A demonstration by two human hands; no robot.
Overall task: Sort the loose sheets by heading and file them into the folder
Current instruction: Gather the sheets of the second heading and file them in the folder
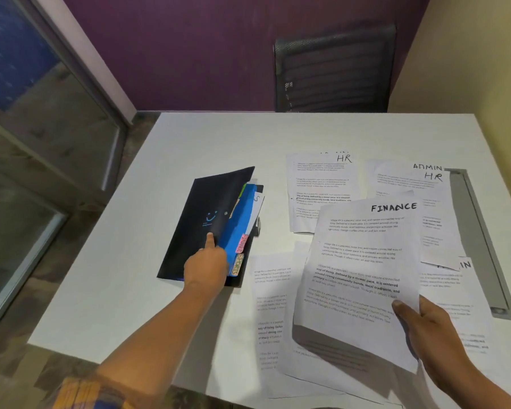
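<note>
Room: a white table (pixel 189 149) stands in a corner between a purple wall and a cream wall. A black mesh chair (pixel 334 69) is behind it, and a glazed door is on the left.
Table fitting: a grey cable strip (pixel 478 240) is set along the right edge.
Writing on sheets: "FINANCE" heads the held sheet (pixel 363 261). "HR" heads the HR sheet (pixel 322 187) lying beyond it. "ADMIN" and "HR" show on the overlapping sheets (pixel 419 178) at far right. Only "IN" shows on a half-covered sheet (pixel 465 264). The body text is too small to read.
Folder: the dark folder (pixel 201 219) lies left of the papers, with a small blue smile mark on its cover. The cover is partly lifted.
Folder contents: a blue divider (pixel 242 219), a pink tab (pixel 241 242) reading "FINANCE", a tan tab (pixel 236 264) reading "SPORTS", and a white page (pixel 258 202) marked "S".
Folder axis: it runs from near left to far right, with the opening and tabs facing right towards the papers.
Held sheet: it is raised above the loose sheets (pixel 272 305). Its long axis runs near to far, with the heading at the far right corner.
Left hand (pixel 208 265): the forefinger lies straight on the cover by its open edge. I cannot tell how the other fingers sit.
Right hand (pixel 431 329): it pinches the held sheet's near right edge, thumb on top.
</note>
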